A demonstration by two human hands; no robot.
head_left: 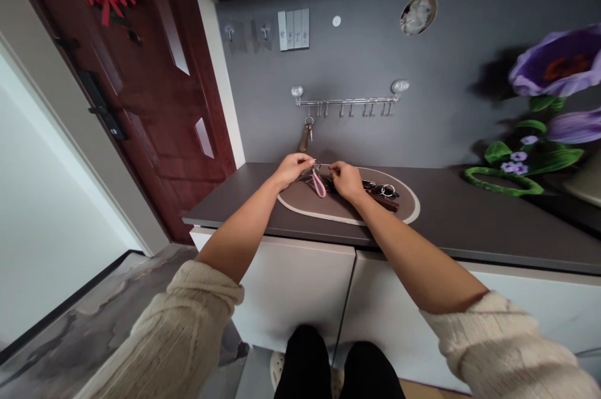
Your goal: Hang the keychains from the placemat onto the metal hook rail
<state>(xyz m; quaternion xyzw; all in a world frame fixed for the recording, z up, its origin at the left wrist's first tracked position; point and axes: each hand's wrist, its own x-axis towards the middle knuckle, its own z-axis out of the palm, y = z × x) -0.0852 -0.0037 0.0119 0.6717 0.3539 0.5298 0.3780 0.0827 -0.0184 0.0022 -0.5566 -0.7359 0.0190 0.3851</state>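
My left hand (292, 168) and my right hand (346, 180) reach over an oval brown mat (300, 203) on a dark cabinet top. Both hands pinch a key ring with a pink strap (319, 185) that dangles between them, just above the mat. More keys and rings (381, 190) lie on the mat to the right of my right hand, beside a dark brown fob (385, 203). A brown key fob (305, 136) hangs from the leftmost hook of the chrome hook rail (347, 101) on the grey wall behind.
The dark countertop (469, 223) tops white cabinet doors (300, 292). A red-brown door (154, 92) stands at the left. Purple artificial flowers (554, 73) with a green stem stand at the right. Wall switches (293, 29) sit above the rail.
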